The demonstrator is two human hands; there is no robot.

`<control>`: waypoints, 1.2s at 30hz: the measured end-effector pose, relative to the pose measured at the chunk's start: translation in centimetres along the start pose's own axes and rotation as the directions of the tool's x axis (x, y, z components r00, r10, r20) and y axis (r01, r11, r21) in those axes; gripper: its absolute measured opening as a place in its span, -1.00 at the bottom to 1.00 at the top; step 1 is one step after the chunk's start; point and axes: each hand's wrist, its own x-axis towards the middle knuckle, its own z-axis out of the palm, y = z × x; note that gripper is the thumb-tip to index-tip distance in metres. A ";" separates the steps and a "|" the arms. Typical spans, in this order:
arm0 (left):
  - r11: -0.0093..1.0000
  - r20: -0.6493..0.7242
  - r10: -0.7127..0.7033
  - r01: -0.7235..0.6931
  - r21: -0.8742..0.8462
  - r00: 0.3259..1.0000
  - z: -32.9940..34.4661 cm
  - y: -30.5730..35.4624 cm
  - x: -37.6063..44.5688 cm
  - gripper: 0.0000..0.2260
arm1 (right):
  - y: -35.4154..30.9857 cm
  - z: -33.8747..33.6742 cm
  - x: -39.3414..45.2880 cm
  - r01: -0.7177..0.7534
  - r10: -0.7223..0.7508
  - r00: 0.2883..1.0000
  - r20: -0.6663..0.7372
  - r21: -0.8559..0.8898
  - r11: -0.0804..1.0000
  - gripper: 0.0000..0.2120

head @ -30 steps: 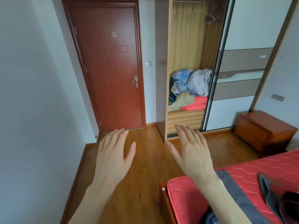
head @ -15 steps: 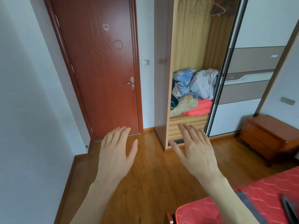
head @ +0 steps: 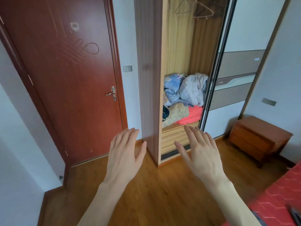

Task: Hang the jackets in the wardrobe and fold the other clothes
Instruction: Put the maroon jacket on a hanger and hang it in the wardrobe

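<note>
Hands: our left (head: pixel 126 154) and right (head: pixel 201 154) spread flat, apart, holding nothing, above bare floor (head: pixel 156 193) before the open wardrobe (head: pixel 149 79); bed (head: pixel 276 196) edge lower right.

We stand in a home bedroom: a red-mattressed bed (head: pixel 275 199), a small brown wooden nightstand (head: pixel 259 139), a reddish-brown panelled door (head: pixel 70 82), and an open sliding-door wardrobe (head: pixel 149 75) holding empty wire hangers (head: pixel 193 8) above heaped bedding (head: pixel 184 98).
</note>
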 end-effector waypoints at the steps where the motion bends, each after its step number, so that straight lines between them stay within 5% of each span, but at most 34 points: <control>1: 1.000 0.010 0.016 -0.015 -0.012 1.000 1.0 -0.2 1.2 -0.56 | 0.2 0.6 0.9 -0.015 0.015 1.000 0.002 -0.009 1.000 -0.33; 17: 0.960 0.067 0.259 -0.249 -0.125 0.964 20.4 -2.5 22.6 -0.55 | 9.0 14.4 17.3 -0.257 0.257 0.966 -0.013 -0.096 0.962 -0.32; 36: 0.775 0.016 0.519 -0.462 -0.431 0.855 42.9 10.1 43.1 -0.61 | 26.9 21.9 28.0 -0.512 0.516 0.853 -0.070 -0.297 0.806 -0.32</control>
